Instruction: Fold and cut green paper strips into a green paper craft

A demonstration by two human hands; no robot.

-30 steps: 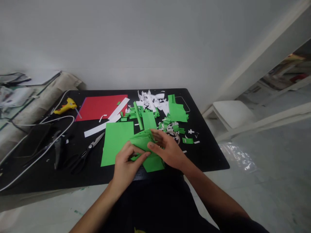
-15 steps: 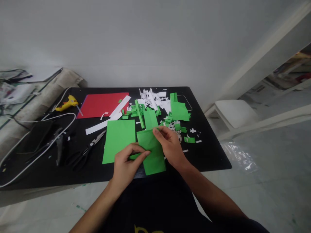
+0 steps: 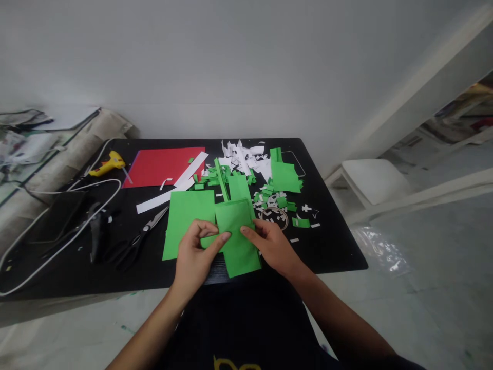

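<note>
Mid-frame, the green paper (image 3: pixel 241 257) is pinched by the left hand (image 3: pixel 194 257) and the right hand (image 3: pixel 275 246); it could be folded crooked by a slip.

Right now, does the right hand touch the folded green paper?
Touching. Head view: the right hand lays its fingertips on the folded green paper.

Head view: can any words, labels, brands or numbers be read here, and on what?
None can be read.
A yellow mark on the dark clothing at the bottom edge is cut off.
The glue gun, scissors, red sheet and the green paper under the left hand and right hand show no lettering.
The clutter at far left is too blurred.
</note>
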